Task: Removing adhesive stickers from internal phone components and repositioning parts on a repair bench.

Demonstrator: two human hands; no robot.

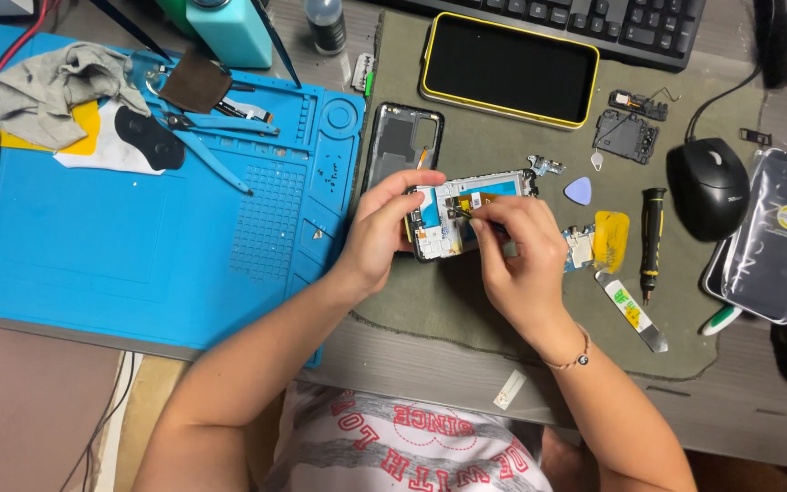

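Opened phone (466, 214): held at the centre of the frame, just above the grey-green mat (466, 301), its back removed and its boards and blue-and-yellow interior exposed.
Left hand (383, 228): wrapped around the phone's left end, fingers curled and pressed against its edge.
Right hand (523, 260): laid over the phone's right part, fingertips pinched together on a small dark piece inside; what it is cannot be told.
Done so far: the dark back frame (403, 141) is seen lifted off and laid just above the hands; small modules (628, 135) and a board (579, 246) are set out to the right.
Left to do: judged from the open casing, the work is midway; the phone is unclosed.
Tools: a black screwdriver (652, 241), a lilac pick (578, 190) and a flat pry tool (632, 312) lie at right.
Surface: a grey desk (393, 360) carrying the mat and a blue repair mat (120, 255) at left.
Room: a keyboard (594, 23), a mouse (708, 187) and a yellow-cased phone (509, 70) are seen along the top.
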